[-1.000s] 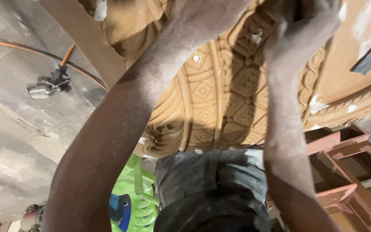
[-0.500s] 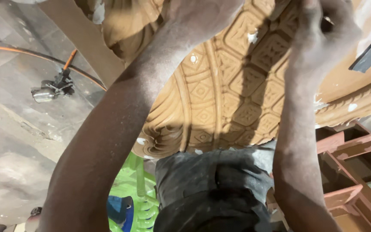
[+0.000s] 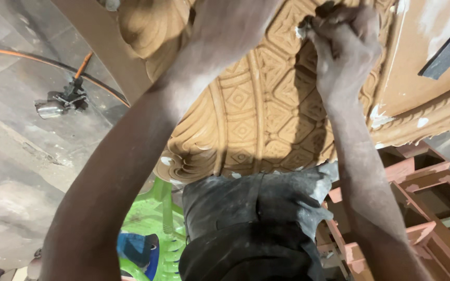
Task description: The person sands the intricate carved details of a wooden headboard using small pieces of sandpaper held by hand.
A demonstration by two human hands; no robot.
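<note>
The right hand [image 3: 346, 44] is clenched: its fingers [image 3: 334, 31] are curled tight around a small pale scrap [image 3: 303, 28], which shows only at the left edge of the fist; its kind cannot be told. The fist presses this scrap against the carved panel [image 3: 266, 114], a tan relief of diamond cells and ribbed bands.

The left hand [image 3: 235, 21] lies left of the right fingers, at the same height in the view. Only its wrist and the back of the hand show; the fingers run out of the top edge, so whether they are closed or released cannot be told. The hand appears to rest on the panel surface.

Key relation: the panel lies directly under and ahead of the right fingers, in contact. Its ribbed bands run as long arcs downward from the fingers toward the person's body. The right hand is the nearer one to the scrap.

Well below the fingers lie a green plastic chair [image 3: 157, 218], reddish wooden frames [image 3: 423, 208] to the right, and an orange cable [image 3: 37, 57] on the floor far left.
</note>
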